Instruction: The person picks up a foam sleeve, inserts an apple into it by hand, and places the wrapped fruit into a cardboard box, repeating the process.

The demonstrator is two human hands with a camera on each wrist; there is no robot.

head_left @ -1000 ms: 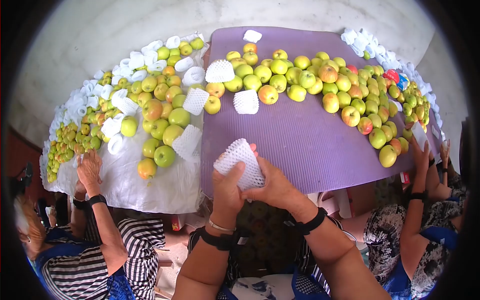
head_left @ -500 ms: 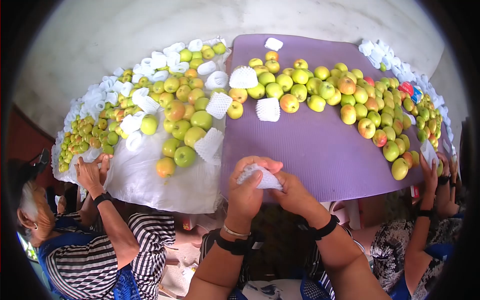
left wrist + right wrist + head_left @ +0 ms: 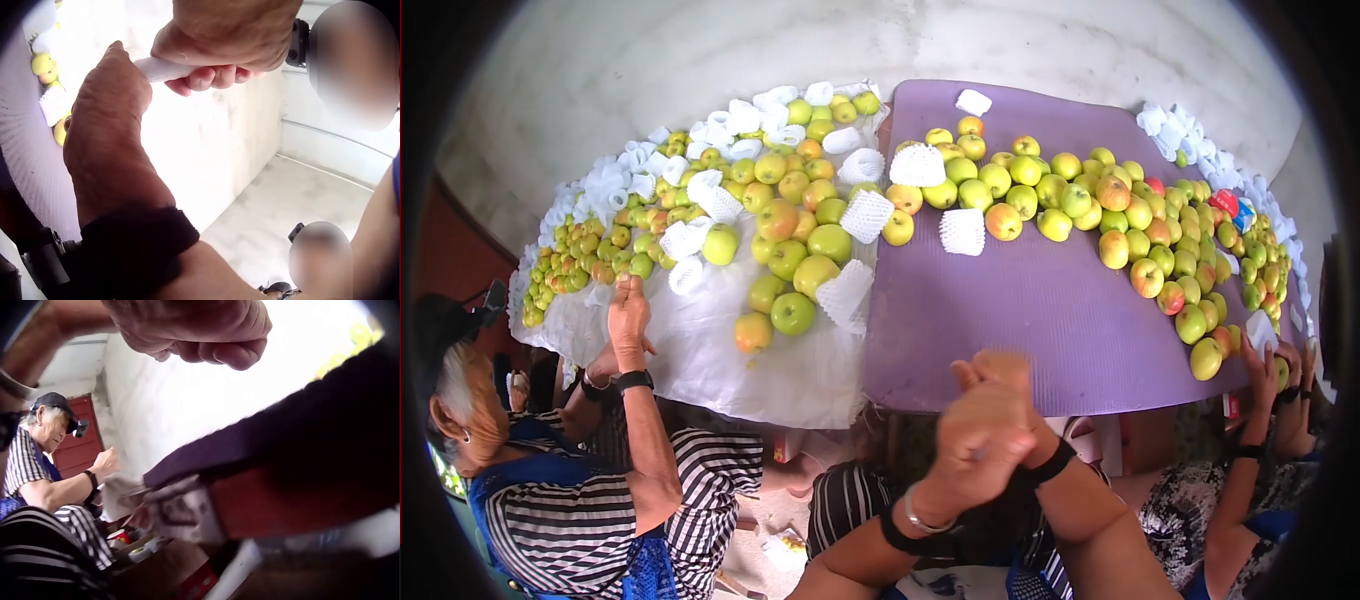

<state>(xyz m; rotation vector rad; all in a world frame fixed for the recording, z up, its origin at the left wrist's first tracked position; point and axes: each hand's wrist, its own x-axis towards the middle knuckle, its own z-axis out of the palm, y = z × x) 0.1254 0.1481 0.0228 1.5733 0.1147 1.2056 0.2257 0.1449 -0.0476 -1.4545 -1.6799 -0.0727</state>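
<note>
My left hand (image 3: 978,440), with a bracelet at its wrist, crosses in front of my right hand (image 3: 1003,378) just over the near edge of the purple mat. In the left wrist view a squeezed white foam fruit net (image 3: 164,70) shows between them as a narrow roll. The left hand's fingers (image 3: 209,77) curl round one end. At the other end the roll runs into the right hand, whose fingers are mostly hidden. The hands cover the net in the head view. Beyond them, green and red apples (image 3: 1055,224) lie on the mat (image 3: 1000,310).
A white foam net (image 3: 962,232) lies on the mat by the apples. Left of the mat, more apples (image 3: 793,313) and nets cover a white sheet (image 3: 810,385). A person in stripes (image 3: 580,480) works at the left, another person (image 3: 1190,490) at the right.
The foam net was spread out, then squashed between both hands, and is now hidden in the head view. My left hand has turned and crossed over the right. The view has shifted left.
</note>
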